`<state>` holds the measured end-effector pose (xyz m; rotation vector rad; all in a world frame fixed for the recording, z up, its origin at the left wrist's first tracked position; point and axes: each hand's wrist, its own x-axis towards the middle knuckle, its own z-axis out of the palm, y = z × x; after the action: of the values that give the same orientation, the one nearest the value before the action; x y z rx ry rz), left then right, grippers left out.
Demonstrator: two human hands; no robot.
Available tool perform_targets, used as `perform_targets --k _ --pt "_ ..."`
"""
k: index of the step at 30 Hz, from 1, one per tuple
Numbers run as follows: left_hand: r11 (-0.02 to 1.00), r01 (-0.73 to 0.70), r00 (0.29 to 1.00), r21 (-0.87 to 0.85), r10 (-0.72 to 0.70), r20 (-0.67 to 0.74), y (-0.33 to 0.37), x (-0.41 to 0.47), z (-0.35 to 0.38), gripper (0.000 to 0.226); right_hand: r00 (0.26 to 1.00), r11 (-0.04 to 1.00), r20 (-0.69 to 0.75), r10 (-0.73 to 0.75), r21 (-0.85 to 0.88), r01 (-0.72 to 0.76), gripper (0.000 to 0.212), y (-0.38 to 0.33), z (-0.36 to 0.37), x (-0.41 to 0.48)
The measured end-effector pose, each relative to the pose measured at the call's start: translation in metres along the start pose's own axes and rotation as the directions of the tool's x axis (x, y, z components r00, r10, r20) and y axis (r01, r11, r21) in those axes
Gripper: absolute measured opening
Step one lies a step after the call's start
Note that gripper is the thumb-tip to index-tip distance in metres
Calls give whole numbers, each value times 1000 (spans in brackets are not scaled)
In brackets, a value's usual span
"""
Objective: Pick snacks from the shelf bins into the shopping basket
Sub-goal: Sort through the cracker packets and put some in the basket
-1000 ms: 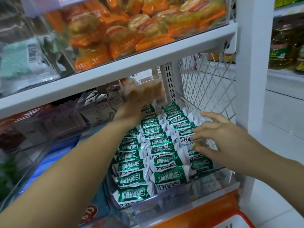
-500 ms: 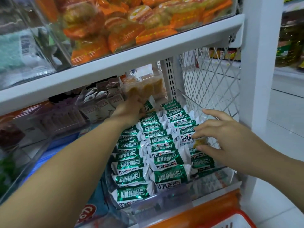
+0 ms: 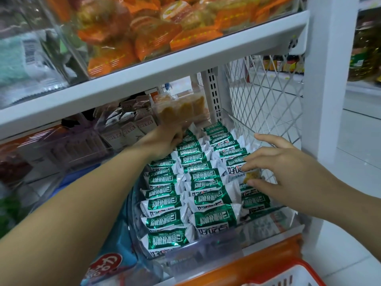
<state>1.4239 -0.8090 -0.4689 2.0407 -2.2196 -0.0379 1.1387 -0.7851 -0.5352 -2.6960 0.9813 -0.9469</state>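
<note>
Snacks (image 3: 206, 176): green foil packs, rows in clear bin (image 3: 274, 223). Likely light, crinkly, slippery; pinch mid-body. Right hand (image 3: 288, 172) pinches one pack (image 3: 250, 175), right row. Left hand (image 3: 162, 141) at bin's back, fingers hidden, cannot tell.

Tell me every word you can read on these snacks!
"好吃": on the white part of the snack packet that the right hand pinches.
Green bands on the other packets: upside-down Chinese, too unclear to read.
Brown packets, red logo on the blue pack, bin label: blurred, unreadable.
</note>
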Motion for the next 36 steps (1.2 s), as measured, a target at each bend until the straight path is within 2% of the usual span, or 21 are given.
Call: perform_targets --k 2,6,8,11,14,16,19,22,24,26,28,30,33,36 --pt "997 49 998 -59 -46 39 7 3 -5 18 1000 1000 -16 -7 -8 7 24 0 1 1" --pt "980 94 982 -177 -62 180 31 3 1 55 1000 1000 -21 -13 -12 12 25 1 1 0" --pt "992 117 953 -47 -99 285 38 3 9 64 1000 1000 -17 -13 -15 12 24 1 1 0" --pt "972 209 897 110 -235 376 34 7 12 74 1000 1000 -19 -13 -11 13 25 2 1 0" --pt "965 237 864 115 -263 429 28 9 12 79 1000 1000 -11 -16 -20 16 25 1 0 1" --pt "976 199 884 94 -220 412 25 8 15 74 1000 999 -17 -1 -35 0 27 0 0 1" --pt "983 92 933 161 -142 332 18 8 17 66 999 989 -21 37 -141 -39 36 -8 -2 6" --pt "966 125 940 226 -188 286 21 8 16 64 997 951 45 63 -306 -46 31 -18 -4 13" --pt "976 148 961 160 -180 211 36 -4 10 59 996 924 61 65 -380 -37 28 -26 -5 13" --pt "988 155 974 -3 -152 170 55 -25 2 58 995 890 74 72 -454 -31 31 -26 -7 12" --pt "993 98 979 -59 -85 185 73 -51 -5 65 995 891 58 82 -451 -47 46 -29 -8 11" --pt "997 50 962 -51 -34 272 88 -78 -6 79 992 860 90 93 -509 -34 46 -32 -9 13" --pt "996 -19 914 84 -17 405 100 -109 9 88 992 882 64 113 -466 -71 38 -36 -11 16" --pt "987 -43 935 158 -16 354 97 -117 26 77 977 926 -42 210 -311 -212 36 -51 -27 14"
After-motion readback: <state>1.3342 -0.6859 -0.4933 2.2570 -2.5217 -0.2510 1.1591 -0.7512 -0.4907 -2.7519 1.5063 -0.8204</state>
